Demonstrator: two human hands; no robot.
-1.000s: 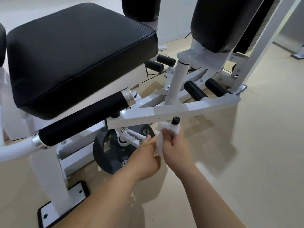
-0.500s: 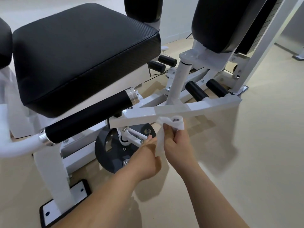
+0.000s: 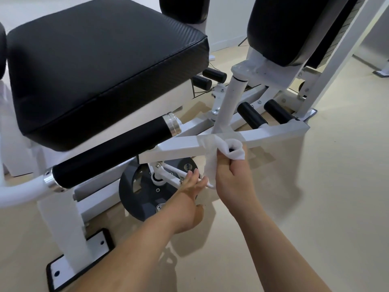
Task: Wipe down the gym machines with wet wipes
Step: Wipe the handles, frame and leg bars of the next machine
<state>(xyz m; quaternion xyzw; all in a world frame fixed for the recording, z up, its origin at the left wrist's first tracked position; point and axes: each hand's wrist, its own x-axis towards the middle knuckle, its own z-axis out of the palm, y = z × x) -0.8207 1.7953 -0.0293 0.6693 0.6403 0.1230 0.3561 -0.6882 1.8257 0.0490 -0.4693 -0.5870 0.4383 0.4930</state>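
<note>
The crumpled white wet wipe [image 3: 236,154] is bunched around a small black knob [image 3: 232,149] on the front face of a white square steel bar [image 3: 181,147], with one loose tail hanging down from it. The right hand [image 3: 233,178] grips the wipe from below, its fingers curled round the cloth and closing it over the knob. The left hand [image 3: 187,192] reaches in lower down, its fingers extended toward the end of the hanging tail; it seems to pinch that end, though the contact is partly hidden. Just behind the left hand sits a dark grey round disc [image 3: 143,199] with bolts. A black foam-covered handle [image 3: 113,152] with silver collars runs along above the disc, under a large black padded seat [image 3: 101,66]. A white upright post [image 3: 229,102] rises from the bar toward a second black pad [image 3: 294,24]. The machine stands on a beige floor [image 3: 315,207].
</note>
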